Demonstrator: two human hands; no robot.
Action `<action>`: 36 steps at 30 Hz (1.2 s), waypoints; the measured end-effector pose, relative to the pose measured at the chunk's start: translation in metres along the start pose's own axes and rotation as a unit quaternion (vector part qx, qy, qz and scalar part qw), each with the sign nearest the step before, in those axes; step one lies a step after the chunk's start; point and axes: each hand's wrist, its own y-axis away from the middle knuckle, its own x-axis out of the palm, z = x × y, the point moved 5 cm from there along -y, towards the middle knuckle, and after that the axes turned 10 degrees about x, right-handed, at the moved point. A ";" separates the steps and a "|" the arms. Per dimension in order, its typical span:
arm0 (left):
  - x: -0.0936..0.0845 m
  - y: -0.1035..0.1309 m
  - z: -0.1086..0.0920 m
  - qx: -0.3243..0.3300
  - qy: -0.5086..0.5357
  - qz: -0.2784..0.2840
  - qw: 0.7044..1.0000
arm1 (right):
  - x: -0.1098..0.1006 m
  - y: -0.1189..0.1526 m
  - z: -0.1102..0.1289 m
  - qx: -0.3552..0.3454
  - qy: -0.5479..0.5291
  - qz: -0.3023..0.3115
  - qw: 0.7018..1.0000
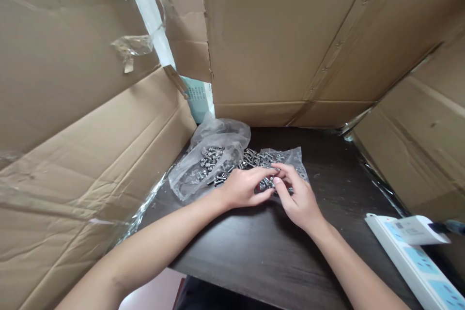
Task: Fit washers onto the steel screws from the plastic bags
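Observation:
My left hand (249,187) and my right hand (298,200) meet over the dark table, fingertips close together. Between them is a small metal bolt (275,178), mostly covered by the fingers, both hands closed on it in a pinch. Whether a nut or washer is on it, I cannot tell. Just behind and under the hands lies a heap of loose metal bolts (252,157). More bolts sit in and around a crumpled clear plastic bag (185,181) to the left. A second, flatter plastic bag (294,156) with small metal parts on it lies behind my right hand.
Cardboard walls (276,38) enclose the dark tabletop (337,179) at the back and both sides. A white power strip (395,256) with blue sockets lies at the right edge, a plug and cable by it. A pale green printed box (198,99) shows in the back left corner.

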 end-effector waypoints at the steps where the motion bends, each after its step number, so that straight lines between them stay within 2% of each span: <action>1: -0.001 -0.001 -0.002 0.011 -0.023 0.006 1.000 | 0.000 0.001 0.001 -0.003 -0.004 0.002 1.000; 4: -0.014 -0.008 -0.005 0.031 -0.075 0.018 0.997 | -0.001 0.001 0.005 -0.022 -0.002 -0.006 1.000; 6: -0.035 -0.016 -0.003 0.011 -0.099 0.020 0.995 | -0.005 0.001 0.009 -0.042 0.012 -0.046 0.998; 7: -0.051 -0.019 0.000 -0.027 -0.111 0.014 0.993 | -0.009 0.000 0.011 -0.053 0.022 -0.078 0.995; 9: -0.084 -0.022 0.014 -0.166 -0.145 0.020 0.975 | -0.016 -0.002 0.013 -0.070 0.045 -0.145 0.986; 11: -0.116 -0.018 0.028 -0.305 -0.203 0.054 0.929 | -0.020 -0.004 0.011 -0.069 0.058 -0.181 0.979; 12: -0.128 -0.014 0.033 -0.354 -0.235 0.076 0.902 | -0.022 -0.005 0.009 -0.063 0.060 -0.189 0.978; 14: -0.143 -0.005 0.044 -0.419 -0.272 0.136 0.856 | -0.023 -0.007 0.004 -0.047 0.061 -0.195 0.978; 16: -0.146 0.004 0.051 -0.448 -0.274 0.198 0.828 | -0.023 -0.007 0.001 -0.040 0.064 -0.190 0.979; 17: -0.144 0.007 0.053 -0.457 -0.271 0.218 0.819 | -0.022 -0.007 0.000 -0.042 0.068 -0.184 0.980; 19: -0.141 0.007 0.052 -0.461 -0.283 0.218 0.812 | -0.019 -0.007 0.000 -0.046 0.076 -0.168 0.982; 21: -0.133 0.000 0.045 -0.440 -0.304 0.177 0.826 | -0.015 -0.007 -0.001 -0.044 0.083 -0.146 0.985; 22: -0.125 -0.005 0.040 -0.417 -0.298 0.156 0.845 | -0.013 -0.007 -0.002 -0.042 0.087 -0.133 0.986; 24: -0.096 -0.016 0.028 -0.320 -0.230 0.155 0.906 | -0.009 -0.008 -0.003 -0.038 0.098 -0.104 0.989; 26: -0.063 -0.021 0.016 -0.215 -0.168 0.172 0.947 | -0.004 -0.008 -0.005 -0.040 0.112 -0.075 0.990; 30: -0.011 -0.010 0.011 -0.101 -0.162 0.217 0.957 | 0.005 -0.006 -0.008 -0.043 0.151 -0.029 0.987; 33: 0.003 0.000 0.017 -0.078 -0.152 0.190 0.967 | 0.010 -0.005 -0.011 -0.025 0.188 -0.010 0.982; 36: 0.006 0.003 0.023 -0.074 -0.144 0.166 0.973 | 0.010 -0.006 -0.013 0.010 0.221 -0.003 0.975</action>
